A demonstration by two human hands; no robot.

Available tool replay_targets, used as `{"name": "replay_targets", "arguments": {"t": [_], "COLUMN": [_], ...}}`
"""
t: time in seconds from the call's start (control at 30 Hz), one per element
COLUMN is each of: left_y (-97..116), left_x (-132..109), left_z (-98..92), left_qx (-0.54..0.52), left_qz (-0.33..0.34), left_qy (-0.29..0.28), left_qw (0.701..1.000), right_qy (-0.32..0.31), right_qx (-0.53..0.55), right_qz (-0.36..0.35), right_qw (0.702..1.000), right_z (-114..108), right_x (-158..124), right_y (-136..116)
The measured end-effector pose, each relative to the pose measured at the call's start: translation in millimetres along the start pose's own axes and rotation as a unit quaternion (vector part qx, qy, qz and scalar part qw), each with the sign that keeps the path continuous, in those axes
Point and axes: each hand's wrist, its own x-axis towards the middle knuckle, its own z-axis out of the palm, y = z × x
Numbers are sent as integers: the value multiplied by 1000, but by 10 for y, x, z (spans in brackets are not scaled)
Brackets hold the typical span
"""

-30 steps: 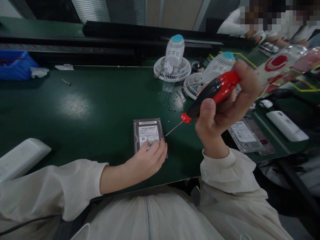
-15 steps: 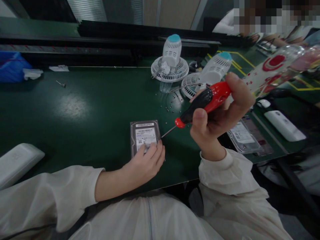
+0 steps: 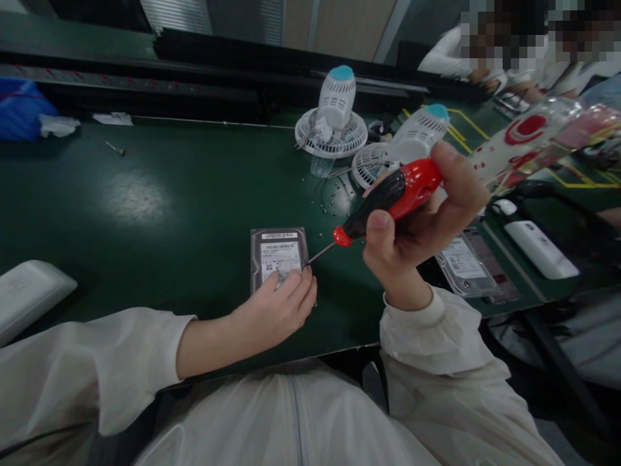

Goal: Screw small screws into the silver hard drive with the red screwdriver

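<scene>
A hard drive (image 3: 280, 252) with a white label lies flat on the green table. My left hand (image 3: 279, 304) rests over its lower part, with the fingers curled over its right edge, covering the near corner. In my right hand (image 3: 427, 220) is a screwdriver (image 3: 376, 206) with a red and black handle, tilted down to the left. Its tip meets the drive's right edge, just above my left fingertips. Whether the tip sits in a screw is too small to tell.
Loose screws (image 3: 331, 202) lie beyond the drive, near two white fans (image 3: 334, 97). More drives (image 3: 460, 262) are at the right, beside a white device (image 3: 541, 249). A bottle (image 3: 524, 139) stands behind my right hand. A white box (image 3: 36, 294) is at the left. Other people sit at the far right.
The view has shifted slightly. The screwdriver stays at the drive's right edge, and my left hand keeps its place on the drive.
</scene>
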Motion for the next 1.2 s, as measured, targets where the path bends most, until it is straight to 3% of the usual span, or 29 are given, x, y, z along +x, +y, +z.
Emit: {"name": "replay_targets", "arguments": {"t": [0.1, 0.53, 0.73, 0.9, 1.1, 1.2], "left_y": [-6, -6, -7, -5, -2, 7], "left_x": [5, 19, 13, 12, 9, 7], "left_z": [-7, -16, -6, 2, 2, 0], "left_qx": [1, 12, 15, 10, 9, 11], "left_qz": [2, 0, 2, -3, -4, -5], "left_qy": [-7, -4, -2, -2, 2, -1], "left_qw": [1000, 1000, 1000, 1000, 1000, 1000], "right_qy": [104, 114, -2, -111, -334, -373], "right_qx": [-43, -49, -37, -116, -176, -185], "right_qz": [-103, -141, -168, -173, -138, -135], "right_qw": [988, 982, 985, 972, 916, 899], "right_z": [33, 15, -57, -136, -242, -328], "right_x": [64, 137, 340, 662, 987, 1050], "right_y": [-70, -161, -207, -411, -717, -746]}}
